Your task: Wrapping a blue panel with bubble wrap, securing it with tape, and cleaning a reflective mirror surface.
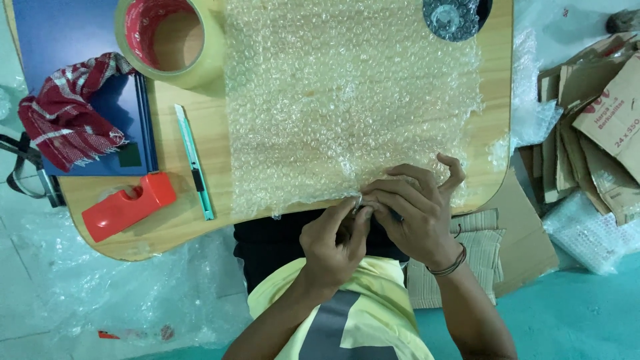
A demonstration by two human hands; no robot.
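Observation:
A sheet of clear bubble wrap (347, 100) covers the middle of a small wooden table (497, 100). My left hand (333, 243) and my right hand (413, 213) meet at the sheet's near edge. Their fingertips are pinched together on a small object (361, 204), which the fingers mostly hide. My right wrist wears a cord bracelet. My right index finger is curled up above the wrap.
On the table's left lie a big roll of clear tape (170, 40), a teal utility knife (193, 160), a red tape dispenser (127, 205) and a red checked cloth (67, 110) on a blue board (73, 40). Flattened cardboard (593, 120) is piled at right.

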